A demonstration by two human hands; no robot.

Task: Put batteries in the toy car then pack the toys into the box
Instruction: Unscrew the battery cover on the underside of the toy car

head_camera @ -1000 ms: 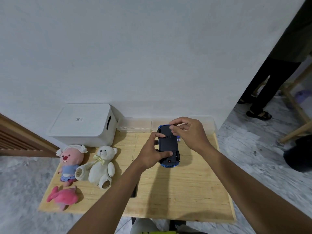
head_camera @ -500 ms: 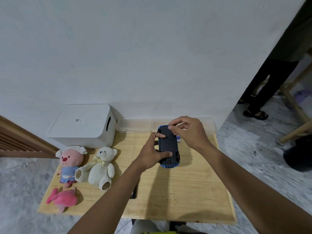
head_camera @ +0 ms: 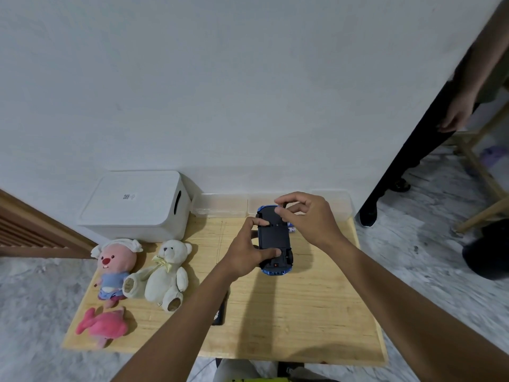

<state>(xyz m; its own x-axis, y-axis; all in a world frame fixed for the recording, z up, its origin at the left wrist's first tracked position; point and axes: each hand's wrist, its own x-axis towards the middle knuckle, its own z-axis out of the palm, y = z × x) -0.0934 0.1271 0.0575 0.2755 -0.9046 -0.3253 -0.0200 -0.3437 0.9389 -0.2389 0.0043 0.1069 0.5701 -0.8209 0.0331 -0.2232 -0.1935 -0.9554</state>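
One toy car (head_camera: pixel 274 238), belly-up near the table's (head_camera: pixel 303 312) far edge, looks like light, rigid, slick plastic, so its sides are the safest hold. The left hand (head_camera: pixel 245 257) clamps it there; the right hand (head_camera: pixel 305 216) pinches something small at its far end, can't tell what.

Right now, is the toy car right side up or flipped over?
Flipped over. The toy car shows its flat black underside facing up, blue body rim below, gripped by the left hand above the table.
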